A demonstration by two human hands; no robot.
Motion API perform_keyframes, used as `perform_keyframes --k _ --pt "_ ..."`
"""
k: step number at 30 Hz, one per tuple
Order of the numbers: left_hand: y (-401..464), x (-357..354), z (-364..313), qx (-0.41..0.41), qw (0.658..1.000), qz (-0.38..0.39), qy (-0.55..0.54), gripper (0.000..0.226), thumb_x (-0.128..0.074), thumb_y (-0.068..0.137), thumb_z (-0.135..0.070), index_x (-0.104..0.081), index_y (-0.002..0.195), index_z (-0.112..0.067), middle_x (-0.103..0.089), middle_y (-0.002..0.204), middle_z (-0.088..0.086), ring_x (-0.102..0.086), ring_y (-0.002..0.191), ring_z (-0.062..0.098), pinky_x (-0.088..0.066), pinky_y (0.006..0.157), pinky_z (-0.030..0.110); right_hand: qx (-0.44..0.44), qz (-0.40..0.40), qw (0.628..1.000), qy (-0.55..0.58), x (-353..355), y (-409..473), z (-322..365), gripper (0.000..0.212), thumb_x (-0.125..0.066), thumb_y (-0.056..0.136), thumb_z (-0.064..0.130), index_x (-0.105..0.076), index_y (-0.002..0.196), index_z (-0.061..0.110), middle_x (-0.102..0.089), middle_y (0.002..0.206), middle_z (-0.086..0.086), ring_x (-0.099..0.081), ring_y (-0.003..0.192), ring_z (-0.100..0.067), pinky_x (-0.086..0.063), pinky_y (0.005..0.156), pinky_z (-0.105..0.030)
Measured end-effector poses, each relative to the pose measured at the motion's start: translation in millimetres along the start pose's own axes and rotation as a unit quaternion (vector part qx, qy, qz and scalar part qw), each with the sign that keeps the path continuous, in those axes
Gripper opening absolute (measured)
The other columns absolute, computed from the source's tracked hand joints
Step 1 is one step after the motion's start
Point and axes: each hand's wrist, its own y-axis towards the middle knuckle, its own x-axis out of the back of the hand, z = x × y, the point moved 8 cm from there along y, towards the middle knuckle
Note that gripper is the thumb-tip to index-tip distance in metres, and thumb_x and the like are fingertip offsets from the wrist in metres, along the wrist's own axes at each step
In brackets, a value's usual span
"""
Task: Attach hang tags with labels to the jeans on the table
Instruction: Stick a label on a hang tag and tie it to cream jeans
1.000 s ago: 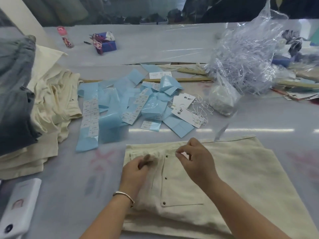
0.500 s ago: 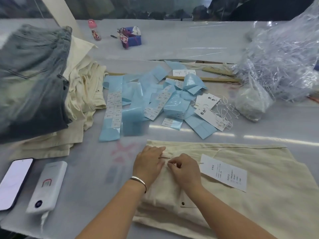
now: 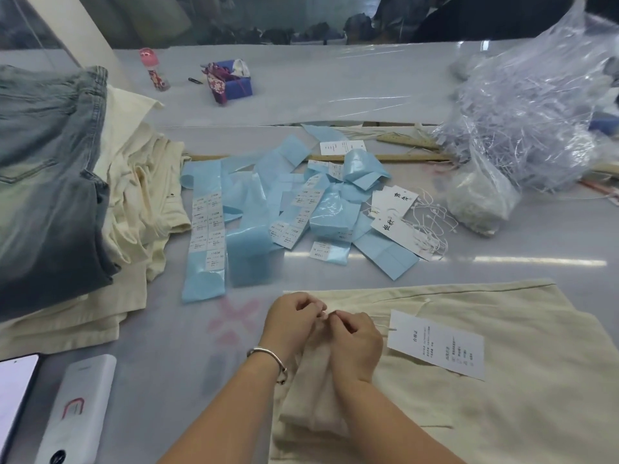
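Cream jeans (image 3: 495,406) lie folded on the table in front of me. A white hang tag (image 3: 437,349) with printed text rests on them, its thin string running left toward my hands. My left hand (image 3: 291,321) and my right hand (image 3: 355,334) meet at the jeans' upper left corner, fingers curled, pinching something small between the fingertips; I take it for the tag's string, which is too thin to see there. Blue label strips (image 3: 248,212) and spare white hang tags (image 3: 395,219) with strings lie beyond.
A stack of cream and grey-blue jeans (image 3: 60,182) fills the left. A phone (image 3: 15,393) and white power bank (image 3: 75,410) lie at the near left. A clear plastic bag (image 3: 529,105) of fasteners sits far right. Wooden rulers (image 3: 385,158), a small bottle (image 3: 154,70) and a blue box (image 3: 231,82) lie farther back.
The view has shifted left and closer. My hands came together at the jeans' corner, and the white hang tag now lies on the jeans to their right.
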Motion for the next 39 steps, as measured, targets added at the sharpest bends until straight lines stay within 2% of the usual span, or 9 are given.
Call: perform_keyframes --k 4,10,16,19,22,25,30,35,39 --pt "4 5 14 0.082 0.991 0.023 -0.102 0.010 -0.068 0.084 0.000 -0.070 0.076 -0.005 -0.065 0.055 -0.004 -0.054 0.048 0.006 -0.044 0.048 0.013 -0.028 -0.019 0.997 0.070 -4 -2 -6 0.017 -0.072 0.080 0.003 -0.076 0.075 0.019 -0.064 0.076 -0.003 -0.059 0.071 -0.013 -0.046 0.070 -0.022" --pt "12 -7 34 0.176 0.972 0.105 -0.117 0.014 -0.077 0.079 -0.010 -0.070 0.067 -0.010 -0.058 0.052 -0.002 -0.048 0.040 0.005 -0.042 0.046 0.019 0.011 -0.017 1.000 0.002 -7 -3 -6 0.011 -0.073 0.080 0.007 -0.077 0.077 0.016 -0.053 0.066 -0.004 -0.052 0.061 -0.014 -0.038 0.061 -0.023" --pt "24 -4 32 0.121 0.991 0.031 -0.046 0.020 -0.071 0.083 -0.007 -0.064 0.065 -0.012 -0.058 0.053 -0.004 -0.048 0.045 0.008 -0.038 0.042 0.014 0.111 0.019 0.991 -0.067 4 -7 17 0.006 -0.074 0.079 0.008 -0.076 0.082 0.012 -0.056 0.080 0.003 -0.053 0.063 -0.007 -0.039 0.062 -0.019" --pt "31 4 22 0.055 0.998 -0.008 -0.001 0.013 -0.067 0.087 -0.011 -0.064 0.074 -0.011 -0.063 0.066 -0.004 -0.049 0.053 0.007 -0.039 0.051 0.014 0.174 -0.090 0.972 -0.131 58 16 31 0.010 -0.073 0.076 0.005 -0.075 0.084 0.010 -0.058 0.088 0.000 -0.052 0.057 -0.011 -0.041 0.060 -0.024" --pt "32 1 14 0.034 0.999 0.011 -0.034 0.009 -0.066 0.088 -0.010 -0.066 0.080 -0.006 -0.072 0.074 0.000 -0.050 0.044 0.007 -0.040 0.045 0.014 0.047 -0.106 0.963 -0.242 103 72 15 0.021 -0.069 0.083 0.026 -0.065 0.094 0.009 -0.062 0.089 -0.005 -0.058 0.077 -0.026 -0.041 0.068 -0.031" --pt "29 -7 6 0.023 0.997 0.036 -0.058 0.007 -0.068 0.087 -0.010 -0.068 0.081 -0.007 -0.075 0.077 0.001 -0.056 0.045 0.008 -0.039 0.043 0.012 -0.047 -0.005 0.919 -0.393 103 107 1 0.037 -0.065 0.082 0.052 -0.056 0.091 0.018 -0.064 0.085 0.001 -0.062 0.084 -0.024 -0.047 0.079 -0.036" --pt "23 -17 -5 -0.011 0.998 0.042 -0.053 0.010 -0.073 0.082 -0.002 -0.071 0.077 -0.011 -0.071 0.068 0.001 -0.060 0.050 0.008 -0.049 0.054 0.017 0.008 0.062 0.900 -0.432 78 124 4 0.022 -0.064 0.088 0.035 -0.053 0.077 0.020 -0.064 0.088 0.001 -0.059 0.084 -0.020 -0.045 0.070 -0.032" --pt "16 -19 -21 -0.063 0.997 0.038 -0.003 0.020 -0.072 0.083 -0.006 -0.073 0.074 -0.024 -0.069 0.067 -0.007 -0.060 0.055 0.003 -0.051 0.060 0.017 0.050 0.105 0.865 -0.489 64 130 10 0.003 -0.057 0.091 0.015 -0.058 0.092 0.013 -0.063 0.098 -0.004 -0.059 0.093 -0.024 -0.042 0.071 -0.030" --pt "7 -27 -31 -0.084 0.995 0.057 0.012 0.011 -0.071 0.086 -0.012 -0.073 0.078 -0.019 -0.067 0.066 -0.006 -0.057 0.055 0.000 -0.047 0.059 0.012 0.064 0.099 0.907 -0.405 65 125 23 0.017 -0.054 0.080 0.000 -0.055 0.075 0.017 -0.062 0.085 -0.001 -0.056 0.075 -0.016 -0.040 0.063 -0.026"
